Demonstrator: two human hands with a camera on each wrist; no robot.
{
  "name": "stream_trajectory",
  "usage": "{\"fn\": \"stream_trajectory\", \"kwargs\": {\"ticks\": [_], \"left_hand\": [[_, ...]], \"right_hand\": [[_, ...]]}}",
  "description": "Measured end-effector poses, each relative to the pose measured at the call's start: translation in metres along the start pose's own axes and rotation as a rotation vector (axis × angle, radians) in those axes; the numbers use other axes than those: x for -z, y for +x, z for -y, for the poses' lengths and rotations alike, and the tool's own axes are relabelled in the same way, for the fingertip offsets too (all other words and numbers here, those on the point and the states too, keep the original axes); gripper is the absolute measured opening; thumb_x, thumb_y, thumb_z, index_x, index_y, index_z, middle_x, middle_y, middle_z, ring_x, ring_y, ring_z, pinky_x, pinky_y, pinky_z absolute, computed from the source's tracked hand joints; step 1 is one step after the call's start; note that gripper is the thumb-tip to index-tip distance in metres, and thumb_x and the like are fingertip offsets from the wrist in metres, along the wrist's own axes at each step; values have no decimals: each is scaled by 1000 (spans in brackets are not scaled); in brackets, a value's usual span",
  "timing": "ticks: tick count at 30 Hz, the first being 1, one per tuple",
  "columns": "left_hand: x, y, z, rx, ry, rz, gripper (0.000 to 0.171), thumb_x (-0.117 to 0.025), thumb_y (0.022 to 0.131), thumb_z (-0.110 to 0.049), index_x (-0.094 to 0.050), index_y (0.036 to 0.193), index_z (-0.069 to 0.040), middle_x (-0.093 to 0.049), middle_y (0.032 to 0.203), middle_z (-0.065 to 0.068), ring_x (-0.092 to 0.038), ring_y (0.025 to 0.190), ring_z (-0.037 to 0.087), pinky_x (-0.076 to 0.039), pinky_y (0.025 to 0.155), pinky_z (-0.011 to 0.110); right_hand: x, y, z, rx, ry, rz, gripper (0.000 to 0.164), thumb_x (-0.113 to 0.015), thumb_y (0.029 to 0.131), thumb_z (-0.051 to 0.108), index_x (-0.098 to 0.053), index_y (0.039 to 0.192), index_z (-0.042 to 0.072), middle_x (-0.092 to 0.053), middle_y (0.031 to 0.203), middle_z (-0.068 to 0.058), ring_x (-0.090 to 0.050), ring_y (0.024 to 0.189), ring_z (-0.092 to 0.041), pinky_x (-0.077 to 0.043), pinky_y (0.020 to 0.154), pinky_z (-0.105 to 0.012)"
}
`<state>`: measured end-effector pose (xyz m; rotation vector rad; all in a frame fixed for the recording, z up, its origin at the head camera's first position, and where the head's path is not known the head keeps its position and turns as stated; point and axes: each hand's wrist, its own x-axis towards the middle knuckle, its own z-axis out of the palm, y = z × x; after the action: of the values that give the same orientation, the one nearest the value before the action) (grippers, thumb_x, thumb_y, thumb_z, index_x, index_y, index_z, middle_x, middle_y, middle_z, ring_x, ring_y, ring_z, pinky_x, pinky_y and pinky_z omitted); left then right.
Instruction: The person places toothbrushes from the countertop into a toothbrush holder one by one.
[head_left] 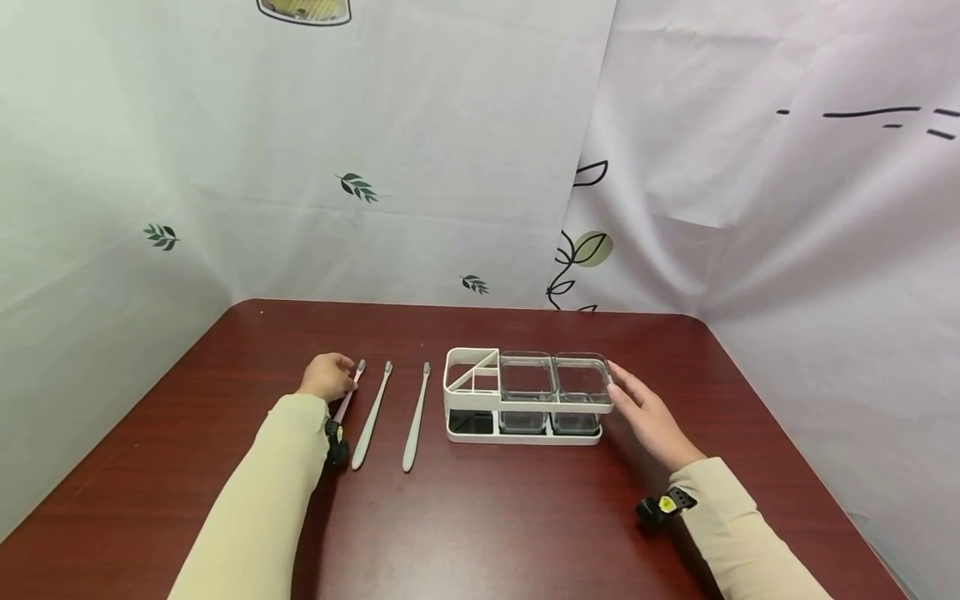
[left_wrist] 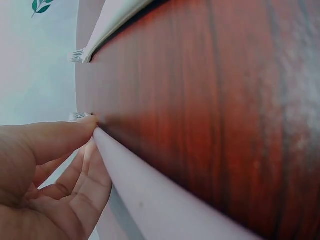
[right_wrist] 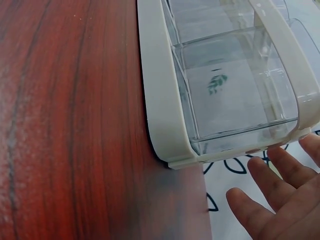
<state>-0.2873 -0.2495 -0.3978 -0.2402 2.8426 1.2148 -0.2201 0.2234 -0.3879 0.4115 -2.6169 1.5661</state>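
Note:
My left hand [head_left: 327, 377] pinches a pale pink toothbrush [head_left: 345, 407] near its neck, between thumb and fingers, at the left of the table. In the left wrist view, the toothbrush handle [left_wrist: 155, 192] runs towards the lower right, close along the wood. Just right of it lie two pale grey-green toothbrushes, a nearer one [head_left: 371, 423] and a farther one [head_left: 415, 426]. A white toothbrush holder [head_left: 551, 407] stands at centre right with two clear cups in it. My right hand [head_left: 652, 418] is at the holder's right end, fingers extended; its fingertips [right_wrist: 257, 165] seem to touch the edge.
The dark red wooden table [head_left: 480, 525] has rounded back corners. Around it hangs a white cloth [head_left: 450, 125] with leaf prints. On the left of the holder is a divided compartment [head_left: 472, 379] above a dark base.

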Motion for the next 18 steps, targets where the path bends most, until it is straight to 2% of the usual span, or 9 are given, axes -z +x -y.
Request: {"fn": "stream_trajectory", "kwargs": {"ticks": [4,9,13,18], "left_hand": [[0,1,-2,-20,69,17,34,-65,73,4,-57,105,11,-58,89,20,-56,69,22,-48,56,28],[0,2,-4,-45,164,30,28,-63,73,2,-62,100,11,-62,94,23,-56,73,24,-48,57,28],[-1,1,-6,-45,177,27,28,-62,73,1,-63,99,10,-61,99,24,-57,76,26,-48,58,29],[-1,1,-6,-43,185,13,27,-62,72,1,-64,97,10,-62,97,24,-56,72,24,-47,56,28]], "right_hand": [[0,0,2,1,7,0,51,-43,95,32,-30,140,14,-31,142,-11,-27,129,-24,-31,97,-30],[0,-1,3,2,16,4,51,-43,95,32,-30,140,14,-31,142,-11,-28,128,-25,-29,99,-45],[0,-1,3,-5,17,-3,51,-43,95,33,-30,140,14,-31,142,-12,-28,128,-26,-28,99,-47],[0,0,1,-7,15,-4,52,-43,94,33,-30,140,12,-31,142,-13,-27,128,-27,-28,100,-48]]}}
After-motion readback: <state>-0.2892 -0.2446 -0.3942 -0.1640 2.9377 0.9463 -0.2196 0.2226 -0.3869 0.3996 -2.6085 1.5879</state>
